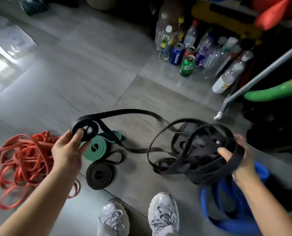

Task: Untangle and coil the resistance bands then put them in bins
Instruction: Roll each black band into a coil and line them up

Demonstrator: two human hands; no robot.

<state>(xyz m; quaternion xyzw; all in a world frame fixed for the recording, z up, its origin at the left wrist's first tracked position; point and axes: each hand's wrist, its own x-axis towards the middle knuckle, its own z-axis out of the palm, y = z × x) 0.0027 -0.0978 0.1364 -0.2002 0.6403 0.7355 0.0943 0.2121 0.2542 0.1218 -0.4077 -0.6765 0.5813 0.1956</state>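
My left hand pinches a partly rolled coil of black band above the floor. Its loose tail arcs right and runs down to a tangle of black bands, which my right hand grips with the fingers through the loops. On the floor below the left hand lie a coiled green band and a coiled dark band. A heap of tangled red bands lies at the left. Blue bands sit in a pile under my right forearm.
Several plastic bottles and drink cans stand on the grey tile floor at the back right. A metal tube leg and a green padded bar cross the right side. My two white shoes are at the bottom middle.
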